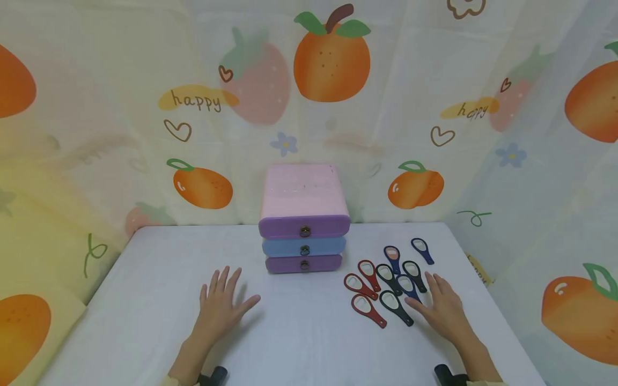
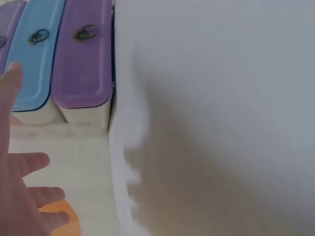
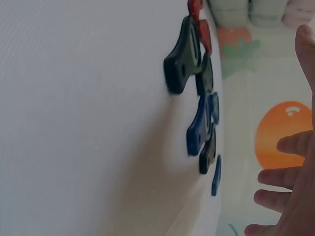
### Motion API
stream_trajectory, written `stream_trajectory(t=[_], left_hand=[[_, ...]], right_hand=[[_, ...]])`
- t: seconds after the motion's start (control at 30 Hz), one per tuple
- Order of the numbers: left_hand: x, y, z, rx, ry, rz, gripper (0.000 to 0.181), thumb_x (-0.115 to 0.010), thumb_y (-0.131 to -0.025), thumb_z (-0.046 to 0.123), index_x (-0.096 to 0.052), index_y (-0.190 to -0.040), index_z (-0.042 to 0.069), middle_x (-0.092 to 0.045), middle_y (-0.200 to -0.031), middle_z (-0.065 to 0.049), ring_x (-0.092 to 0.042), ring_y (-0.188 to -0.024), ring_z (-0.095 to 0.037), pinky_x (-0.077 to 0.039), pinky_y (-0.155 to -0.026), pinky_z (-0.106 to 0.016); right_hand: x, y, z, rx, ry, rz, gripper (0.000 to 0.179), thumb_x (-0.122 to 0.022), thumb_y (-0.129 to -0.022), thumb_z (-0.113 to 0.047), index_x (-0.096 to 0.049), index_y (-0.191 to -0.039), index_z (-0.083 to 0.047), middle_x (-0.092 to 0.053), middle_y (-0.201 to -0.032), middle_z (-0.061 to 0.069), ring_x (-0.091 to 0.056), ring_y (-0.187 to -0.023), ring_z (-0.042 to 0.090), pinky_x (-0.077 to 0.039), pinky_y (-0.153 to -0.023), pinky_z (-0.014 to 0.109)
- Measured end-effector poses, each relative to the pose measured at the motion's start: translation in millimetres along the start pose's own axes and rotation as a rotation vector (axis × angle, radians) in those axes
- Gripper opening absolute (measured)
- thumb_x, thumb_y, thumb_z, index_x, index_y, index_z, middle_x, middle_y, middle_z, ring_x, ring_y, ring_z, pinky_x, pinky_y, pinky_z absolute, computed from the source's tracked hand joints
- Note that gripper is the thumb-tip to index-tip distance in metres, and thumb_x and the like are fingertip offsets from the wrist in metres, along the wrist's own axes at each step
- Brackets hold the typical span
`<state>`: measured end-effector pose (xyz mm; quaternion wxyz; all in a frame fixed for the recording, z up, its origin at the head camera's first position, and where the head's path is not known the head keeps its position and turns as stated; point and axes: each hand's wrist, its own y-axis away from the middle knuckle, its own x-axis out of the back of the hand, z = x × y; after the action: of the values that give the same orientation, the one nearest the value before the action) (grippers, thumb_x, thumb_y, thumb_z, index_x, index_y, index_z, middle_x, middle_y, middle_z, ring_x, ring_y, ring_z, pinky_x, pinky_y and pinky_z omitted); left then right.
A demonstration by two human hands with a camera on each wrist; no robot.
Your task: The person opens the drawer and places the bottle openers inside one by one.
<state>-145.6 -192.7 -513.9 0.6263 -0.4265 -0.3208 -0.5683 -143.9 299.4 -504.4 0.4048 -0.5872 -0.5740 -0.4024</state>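
Drawer fronts (image 2: 81, 71): plasticky, pretty glossy
Ring pulls (image 2: 79, 35): dull old-looking metal
Looped tools (image 1: 402, 313): smooth plastic-looking
Bench (image 1: 299, 332): matt cloth top
Backdrop (image 1: 410, 64): matt creased cloth

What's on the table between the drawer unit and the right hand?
A cluster of red, dark green and blue magnifiers, lying on the white table. Head view shows it.
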Motion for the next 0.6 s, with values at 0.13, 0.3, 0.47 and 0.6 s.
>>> stream_trajectory(t=[0.13,0.3,0.47,0.6], left_hand=[[2.3,-5.7,1.6,-0.011,0.062,0.019,0.083,-0.064,-0.084,0.058,-0.038,-0.148,0.01,-0.033,-0.154,-0.026,-0.022,-0.144,-0.047,-0.015,-0.109,-0.071],[5.0,-12.2,5.2,-0.022,0.106,0.024,0.081,-0.064,-0.086,0.053,-0.039,-0.147,0.008,-0.034,-0.153,-0.026,-0.023,-0.143,-0.047,-0.017,-0.109,-0.071],[6.4,-15.8,7.1,-0.015,0.156,0.014,0.078,-0.065,-0.087,0.049,-0.04,-0.146,0.005,-0.036,-0.152,-0.026,-0.025,-0.143,-0.047,-0.019,-0.109,-0.07],[7.0,-19.2,7.9,-0.013,0.202,0.008,0.076,-0.065,-0.088,0.047,-0.04,-0.147,0.005,-0.037,-0.152,-0.026,-0.026,-0.143,-0.046,-0.02,-0.11,-0.069]], right_hand=[[3.4,-2.2,-9.7,0.025,-0.059,0.01,0.094,-0.061,-0.088,-0.057,-0.026,-0.149,0.005,-0.025,-0.151,0.036,-0.025,-0.137,0.054,-0.024,-0.107,0.072],[6.8,-4.5,-23.2,0.07,-0.152,0.02,0.088,-0.062,-0.091,-0.05,-0.027,-0.149,0.005,-0.027,-0.152,0.033,-0.026,-0.139,0.052,-0.027,-0.107,0.07],[8.2,-9.9,-38.5,0.079,-0.246,0.003,0.083,-0.06,-0.093,-0.046,-0.025,-0.151,0.002,-0.026,-0.155,0.03,-0.024,-0.141,0.049,-0.025,-0.11,0.067],[10.7,-14.7,-52.8,0.097,-0.324,-0.003,0.079,-0.059,-0.094,-0.044,-0.026,-0.151,0.0,-0.028,-0.155,0.028,-0.026,-0.142,0.048,-0.026,-0.11,0.067]])
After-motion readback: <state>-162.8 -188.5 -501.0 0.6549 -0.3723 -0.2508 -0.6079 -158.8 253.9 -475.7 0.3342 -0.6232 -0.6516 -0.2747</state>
